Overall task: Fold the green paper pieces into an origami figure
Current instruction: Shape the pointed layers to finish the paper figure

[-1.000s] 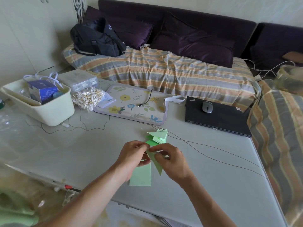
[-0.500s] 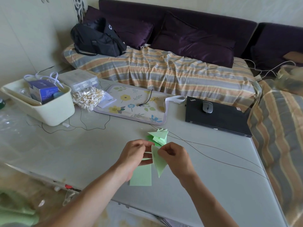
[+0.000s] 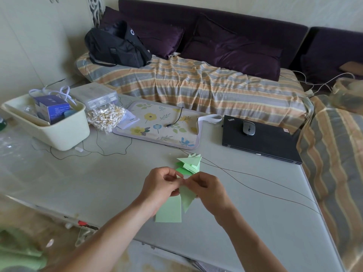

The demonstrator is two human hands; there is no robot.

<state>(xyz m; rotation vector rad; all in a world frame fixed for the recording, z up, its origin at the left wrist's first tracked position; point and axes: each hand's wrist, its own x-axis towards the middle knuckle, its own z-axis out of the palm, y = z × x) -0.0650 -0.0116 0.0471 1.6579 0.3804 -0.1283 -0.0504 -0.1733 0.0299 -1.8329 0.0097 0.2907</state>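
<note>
A folded light green paper piece hangs point-down above the grey table, pinched at its top by both hands. My left hand grips it from the left, my right hand from the right, fingertips touching. Under them a flat pale green paper rectangle lies on the table. Just beyond my hands sits a small pile of folded green triangular pieces. The fold between my fingers is hidden.
A floral mat with a cable, a shut black laptop with a mouse on it, a cream tub and a bag of small sticks stand at the back. Thin wires cross the table to the right.
My hands have drawn closer together at the top of the folded piece, and its point now hangs lower over the flat rectangle. The pile beyond has not moved.
</note>
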